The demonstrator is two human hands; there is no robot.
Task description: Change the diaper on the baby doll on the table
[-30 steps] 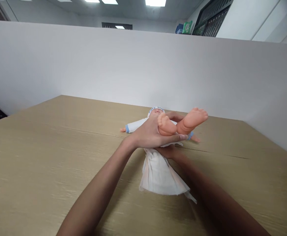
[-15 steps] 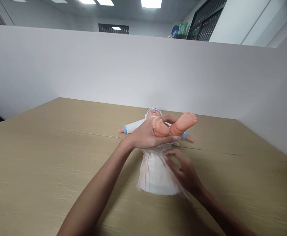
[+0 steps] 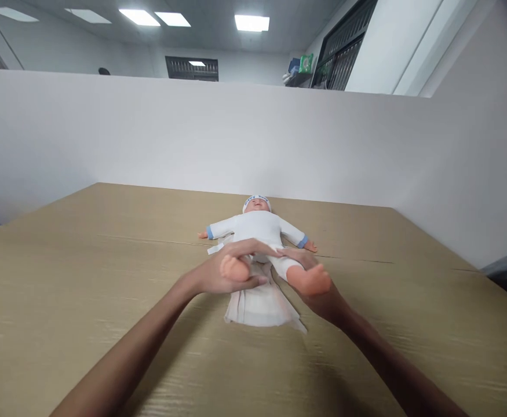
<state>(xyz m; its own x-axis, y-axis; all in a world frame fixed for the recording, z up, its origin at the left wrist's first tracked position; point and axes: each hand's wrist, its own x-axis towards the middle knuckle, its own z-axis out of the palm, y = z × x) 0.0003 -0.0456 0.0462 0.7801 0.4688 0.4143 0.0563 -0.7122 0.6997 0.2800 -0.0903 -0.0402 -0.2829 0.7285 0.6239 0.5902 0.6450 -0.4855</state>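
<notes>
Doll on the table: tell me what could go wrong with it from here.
The doll could drop a leg: the left hand has its thumb and fingers apart beside one foot, so that hold may be loose.

The white diaper might crease or shift, as its near end lies loose on the table under the raised legs.

Its white tab sticks out close to the left hand and might get snagged or folded under.

On the tabletop there, the doll lies on its back before the wall, a diaper partly beneath it.
</notes>
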